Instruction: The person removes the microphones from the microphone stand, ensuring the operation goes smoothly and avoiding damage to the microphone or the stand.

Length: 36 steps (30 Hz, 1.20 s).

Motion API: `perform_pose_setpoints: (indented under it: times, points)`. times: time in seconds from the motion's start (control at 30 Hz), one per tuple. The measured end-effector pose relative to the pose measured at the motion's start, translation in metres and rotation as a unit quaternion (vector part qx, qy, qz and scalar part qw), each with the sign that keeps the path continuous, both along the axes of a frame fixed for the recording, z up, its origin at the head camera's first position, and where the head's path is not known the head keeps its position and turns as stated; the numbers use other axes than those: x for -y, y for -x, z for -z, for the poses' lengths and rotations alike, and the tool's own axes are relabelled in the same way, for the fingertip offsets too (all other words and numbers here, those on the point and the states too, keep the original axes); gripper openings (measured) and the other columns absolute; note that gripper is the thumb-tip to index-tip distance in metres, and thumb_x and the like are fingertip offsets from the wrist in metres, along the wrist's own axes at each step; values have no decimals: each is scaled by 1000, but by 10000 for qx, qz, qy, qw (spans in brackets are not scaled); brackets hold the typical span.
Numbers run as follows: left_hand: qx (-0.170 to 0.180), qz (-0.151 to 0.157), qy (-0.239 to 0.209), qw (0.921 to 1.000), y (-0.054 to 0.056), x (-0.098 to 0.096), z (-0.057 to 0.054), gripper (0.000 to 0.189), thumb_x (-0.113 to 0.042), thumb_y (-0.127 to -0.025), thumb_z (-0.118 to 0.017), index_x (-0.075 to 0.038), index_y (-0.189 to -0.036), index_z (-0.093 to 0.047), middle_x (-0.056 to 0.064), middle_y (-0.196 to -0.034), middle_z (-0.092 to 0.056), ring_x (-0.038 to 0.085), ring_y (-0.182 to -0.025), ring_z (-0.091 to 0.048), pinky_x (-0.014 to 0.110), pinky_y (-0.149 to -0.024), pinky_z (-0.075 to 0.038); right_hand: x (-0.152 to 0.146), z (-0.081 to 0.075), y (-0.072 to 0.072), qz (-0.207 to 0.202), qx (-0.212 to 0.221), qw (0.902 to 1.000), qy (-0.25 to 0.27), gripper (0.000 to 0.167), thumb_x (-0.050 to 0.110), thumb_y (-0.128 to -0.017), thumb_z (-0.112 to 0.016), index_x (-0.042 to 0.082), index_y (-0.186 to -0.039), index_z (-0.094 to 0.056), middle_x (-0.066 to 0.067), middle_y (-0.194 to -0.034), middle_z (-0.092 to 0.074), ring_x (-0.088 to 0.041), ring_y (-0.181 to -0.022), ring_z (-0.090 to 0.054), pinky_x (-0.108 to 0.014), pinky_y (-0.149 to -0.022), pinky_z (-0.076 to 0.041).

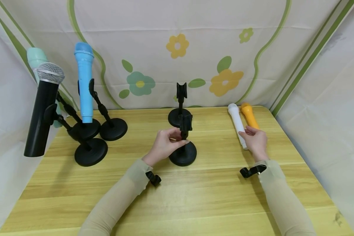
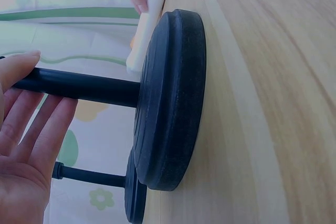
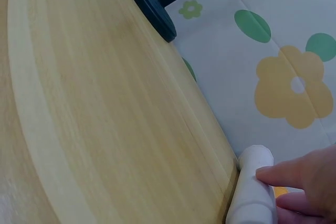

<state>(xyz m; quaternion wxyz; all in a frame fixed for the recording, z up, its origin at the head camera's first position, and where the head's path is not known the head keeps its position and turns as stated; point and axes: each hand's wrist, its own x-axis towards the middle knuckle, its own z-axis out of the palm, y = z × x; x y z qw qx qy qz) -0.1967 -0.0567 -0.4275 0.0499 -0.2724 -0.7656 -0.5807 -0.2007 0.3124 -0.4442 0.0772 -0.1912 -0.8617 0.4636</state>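
Plainly, three stands (image 1: 114, 130) at frame left carry three microphones (image 1: 85, 77) — mint, black, blue. At centre rise one far stand (image 1: 175, 118) and one near stand (image 1: 183, 158), its stem (image 2: 102, 88) clasped by the left grip (image 1: 164, 143). At right lie one orange microphone (image 1: 249, 114) and one white microphone (image 1: 236, 120) — the latter pinched by the right grip (image 1: 257, 141).

A black, round-based microphone stand (image 1: 183, 155) is at the left grip (image 1: 165, 144), a second black stand (image 1: 181, 105) beyond it. At the right grip (image 1: 258, 141), a white cylindrical microphone (image 1: 237, 121) lies beside an orange microphone (image 1: 249, 114). Far left of the left grip are a sky-blue microphone (image 1: 86, 82), a mint-green microphone (image 1: 36, 56) and a black microphone (image 1: 40, 121) with a silver mesh head (image 1: 50, 72). Beneath both grips the wooden tabletop (image 1: 212, 196) is streaked yellow-tan; beyond, white cloth (image 1: 209, 19) bears green wavy lines (image 1: 256, 67), green leaves (image 1: 196, 83), orange flowers (image 1: 235, 78) and a teal flower (image 1: 148, 83).
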Motion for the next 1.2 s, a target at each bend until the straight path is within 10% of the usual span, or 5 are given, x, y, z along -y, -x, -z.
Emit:
perform_pose_setpoints:
  times: [0.7, 1.2]
  points:
    - [92, -6, -13, 10000, 0, 1, 1, 17, -11, -87, -84, -10, -101, -76, -3, -94, -74, 12, -83, -72, 30, -71, -62, 22, -32, -7, -583, -801, 9950, -133, 65, 37, -96, -73, 3, -148, -52, -16, -142, -58, -35, -130, -54, -45, -107, -45]
    - [85, -27, 33, 10000, 0, 0, 2, 17, -12, -87, -84, -11, -102, -77, -4, -94, -74, 11, -82, -71, 29, -70, -62, 91, -62, -22, -2046, -1585, 9627, 794, 57, 30, -92, -80, 4, -139, -62, -9, -137, -63, -24, -129, -56, -38, -110, -43]
